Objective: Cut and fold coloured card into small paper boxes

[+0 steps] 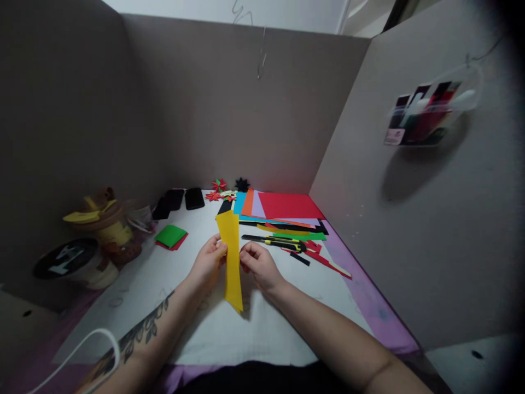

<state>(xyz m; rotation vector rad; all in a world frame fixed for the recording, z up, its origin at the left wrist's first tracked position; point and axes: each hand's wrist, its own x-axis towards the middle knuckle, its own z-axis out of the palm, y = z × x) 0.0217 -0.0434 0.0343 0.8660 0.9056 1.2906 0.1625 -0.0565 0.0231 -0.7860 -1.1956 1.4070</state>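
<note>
A long piece of folded yellow paper [233,265] stands nearly upright between my hands, above the white sheet [283,328]. My left hand [208,260] is closed on its left edge, with the thumb across the front. At the right edge, my right hand [261,267] pinches the paper between thumb and curled fingers; the fingertips are partly hidden. Just beyond my right hand lie utility knives [287,245] with yellow and black handles. Strips of coloured paper, among them a green strip [315,237], lie around them.
Large coloured sheets, red [289,205] on top, lie at the back right. Green squares [170,236] lie at left. Folded paper stars [241,184] and a black phone-like object [194,198] are at the back. Containers [92,262] stand far left; grey panels [246,109] enclose the table.
</note>
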